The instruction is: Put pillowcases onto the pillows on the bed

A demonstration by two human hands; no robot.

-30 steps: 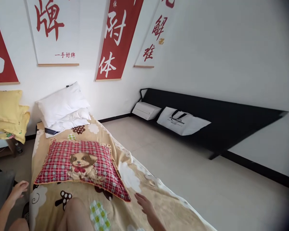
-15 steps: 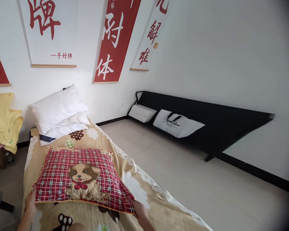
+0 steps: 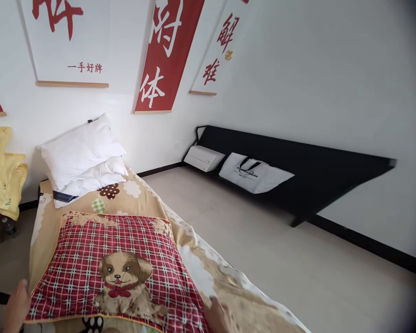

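A red plaid pillow with a puppy picture and orange piping lies on the bed, its near edge toward me. My left hand is at the pillow's near left corner, fingers pointing up along its outer side. At the near right side, my right hand is beside the pillow's edge, its fingers apart and partly cut off by the frame. Whether either hand still touches the fabric is hard to see. Beyond the pillow, white pillows are stacked at the bed's head.
The bed wears a tan patterned sheet. Yellow pillows are piled at the left, a bottle below them. Along the right wall stands a black folding cot with a white bag and a white box.
The plaid pillow has come closer to me and lies flatter and more spread out. Both hands, earlier gripping its near corners, have moved outward and lower in view, their fingers loosened.
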